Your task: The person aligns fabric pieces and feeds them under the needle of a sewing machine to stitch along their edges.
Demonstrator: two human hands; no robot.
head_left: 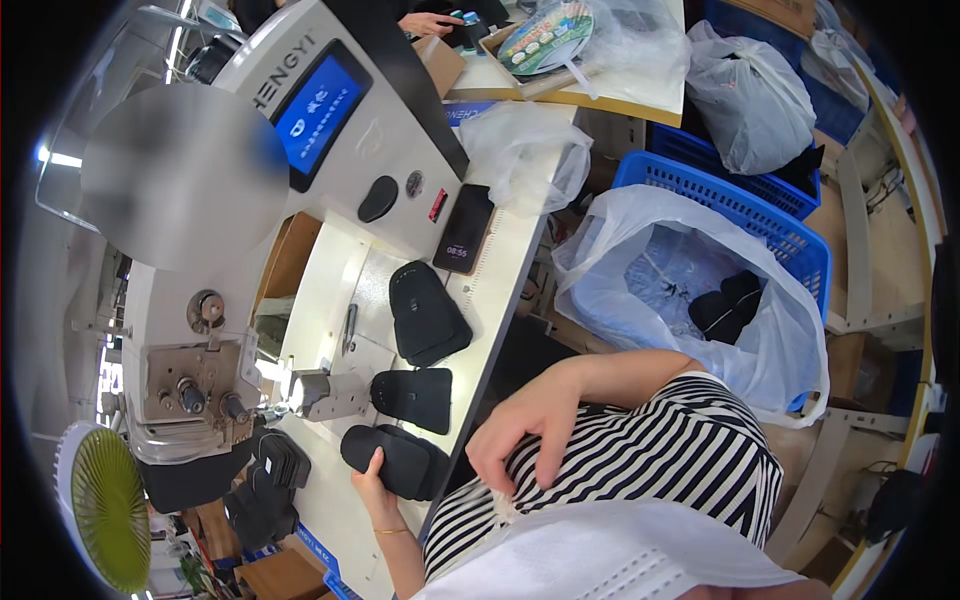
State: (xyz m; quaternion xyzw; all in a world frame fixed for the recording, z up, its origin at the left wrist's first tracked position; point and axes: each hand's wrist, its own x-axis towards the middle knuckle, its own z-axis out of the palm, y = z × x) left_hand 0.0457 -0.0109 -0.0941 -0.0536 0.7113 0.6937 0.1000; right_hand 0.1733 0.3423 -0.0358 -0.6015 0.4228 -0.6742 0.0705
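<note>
My left hand [374, 492] grips a small stack of black rounded fabric pieces [392, 462] at the table's near edge, its thumb on top and its other fingers hidden beneath. My right hand [525, 425] hangs in front of the striped shirt with nothing visible in it, thumb and fingers apart. Just below its fingertips is a whitish tie or frill [503, 508]; I cannot tell whether they touch. Another black piece [415, 398] lies beside the sewing machine's arm end [328, 394]. Farther along the white table [365, 285] rests a thicker black stack [428, 315].
The sewing machine [190, 350] with a lit screen [322, 105] stands at left. A phone [463, 228] and clear plastic bag [525, 150] lie on the table. At right, a blue basket [800, 240] holds a plastic-lined bag with black pieces [728, 306]. Another person's hand [430, 24] shows at the top.
</note>
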